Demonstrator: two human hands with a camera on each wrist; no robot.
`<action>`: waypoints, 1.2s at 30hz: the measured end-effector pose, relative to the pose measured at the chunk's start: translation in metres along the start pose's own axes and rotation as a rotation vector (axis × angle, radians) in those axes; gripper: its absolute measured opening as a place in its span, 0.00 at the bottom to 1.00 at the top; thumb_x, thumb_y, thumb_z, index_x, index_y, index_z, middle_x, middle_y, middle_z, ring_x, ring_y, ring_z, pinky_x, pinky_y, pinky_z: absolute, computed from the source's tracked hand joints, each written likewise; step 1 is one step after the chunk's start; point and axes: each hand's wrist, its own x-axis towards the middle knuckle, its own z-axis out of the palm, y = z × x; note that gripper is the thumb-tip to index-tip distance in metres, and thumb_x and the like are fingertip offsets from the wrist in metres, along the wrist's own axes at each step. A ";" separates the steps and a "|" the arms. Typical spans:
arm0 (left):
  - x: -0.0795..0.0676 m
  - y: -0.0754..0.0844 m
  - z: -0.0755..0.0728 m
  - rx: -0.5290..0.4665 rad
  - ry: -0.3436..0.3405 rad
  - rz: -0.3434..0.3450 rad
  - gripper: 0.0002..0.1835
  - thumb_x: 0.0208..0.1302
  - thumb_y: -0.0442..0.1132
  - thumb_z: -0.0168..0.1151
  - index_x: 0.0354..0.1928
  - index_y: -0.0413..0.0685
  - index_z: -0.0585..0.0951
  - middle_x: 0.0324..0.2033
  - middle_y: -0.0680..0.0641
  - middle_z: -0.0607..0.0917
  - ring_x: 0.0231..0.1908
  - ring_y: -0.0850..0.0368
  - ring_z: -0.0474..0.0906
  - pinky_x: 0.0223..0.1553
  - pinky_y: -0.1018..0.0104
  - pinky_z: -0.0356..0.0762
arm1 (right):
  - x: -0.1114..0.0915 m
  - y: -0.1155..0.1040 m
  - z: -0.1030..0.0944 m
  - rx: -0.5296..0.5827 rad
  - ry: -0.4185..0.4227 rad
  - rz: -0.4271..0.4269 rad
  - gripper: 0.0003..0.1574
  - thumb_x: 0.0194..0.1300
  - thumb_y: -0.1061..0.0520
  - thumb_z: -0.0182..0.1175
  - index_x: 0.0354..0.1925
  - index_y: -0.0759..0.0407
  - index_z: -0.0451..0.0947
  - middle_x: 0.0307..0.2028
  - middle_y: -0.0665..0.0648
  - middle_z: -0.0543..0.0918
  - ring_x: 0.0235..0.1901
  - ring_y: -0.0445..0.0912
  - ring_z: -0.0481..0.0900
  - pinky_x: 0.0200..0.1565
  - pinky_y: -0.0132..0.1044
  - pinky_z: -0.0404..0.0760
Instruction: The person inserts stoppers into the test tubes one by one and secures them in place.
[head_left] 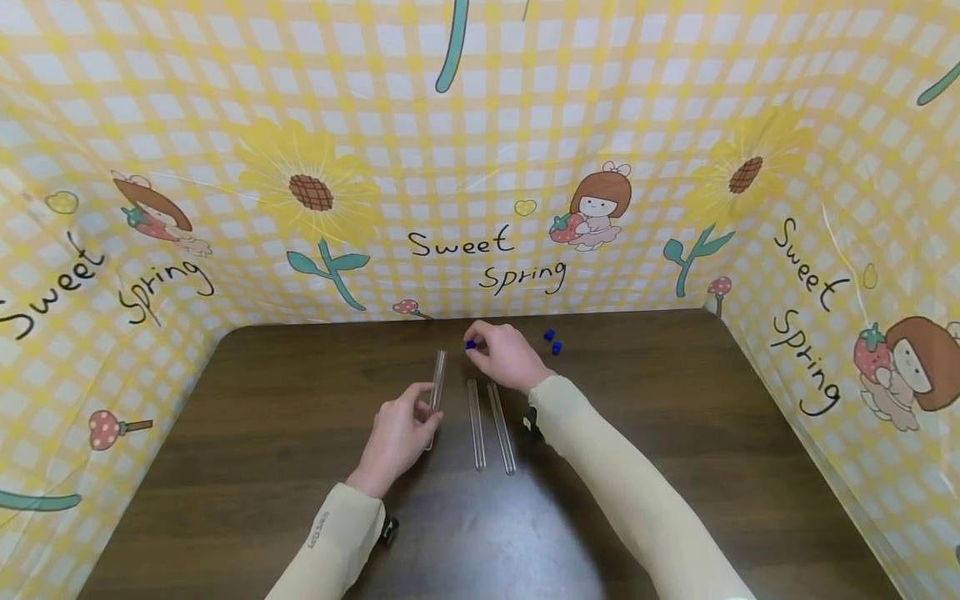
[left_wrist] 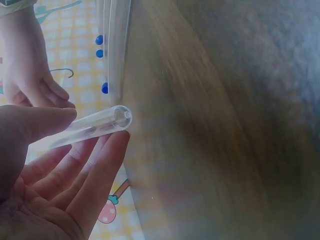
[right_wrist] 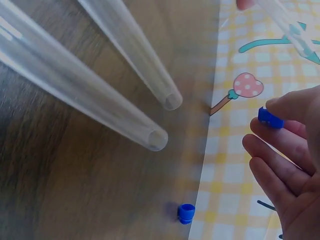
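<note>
A clear test tube point(head_left: 439, 371) is pinched between the thumb and fingers of my left hand point(head_left: 396, 437); it is raised and tilted in the head view. Its rounded closed end point(left_wrist: 123, 116) shows in the left wrist view. My right hand point(head_left: 512, 354) pinches a small blue cap point(right_wrist: 271, 118) between thumb and index finger, close to the far end of that tube but apart from it. Two more clear tubes, a left one point(head_left: 477, 427) and a right one point(head_left: 502, 429), lie side by side on the table between the hands.
Two loose blue caps, one farther point(head_left: 549, 335) and one nearer point(head_left: 557, 347), sit on the dark wooden table point(head_left: 285, 467) right of my right hand. A yellow checked cloth point(head_left: 450, 175) with printed flowers hangs around the back and sides.
</note>
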 end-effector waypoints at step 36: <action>-0.008 0.001 0.008 -0.018 -0.007 0.028 0.21 0.63 0.38 0.74 0.57 0.42 0.83 0.27 0.53 0.85 0.17 0.64 0.75 0.22 0.65 0.75 | -0.011 -0.019 -0.001 0.339 0.085 0.083 0.14 0.73 0.51 0.64 0.54 0.50 0.84 0.46 0.45 0.86 0.45 0.39 0.83 0.50 0.37 0.80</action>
